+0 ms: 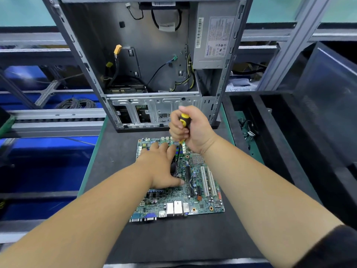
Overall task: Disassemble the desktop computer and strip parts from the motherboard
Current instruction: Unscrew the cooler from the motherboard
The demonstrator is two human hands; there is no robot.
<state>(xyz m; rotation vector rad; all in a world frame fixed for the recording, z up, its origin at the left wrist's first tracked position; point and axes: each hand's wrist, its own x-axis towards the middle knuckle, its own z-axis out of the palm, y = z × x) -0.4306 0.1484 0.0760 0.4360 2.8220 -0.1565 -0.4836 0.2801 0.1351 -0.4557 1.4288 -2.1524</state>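
One motherboard (202,202) flat on dark surface (119,151), before one open case (92,35). Left hand (161,166) pressed flat on board, grasping nothing. Right hand (190,128) clenched around one screwdriver (183,122), upright, tip at board. Two white slots (208,180).

One head-worn wide-angle view looks forward and down, close over the motherboard (179,180).

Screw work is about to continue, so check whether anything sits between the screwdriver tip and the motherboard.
Nothing visible blocks it. The right hand holds the screwdriver upright, its shaft running straight down to the motherboard. The left hand lies flat on the board just left of the shaft and hides the tip itself.
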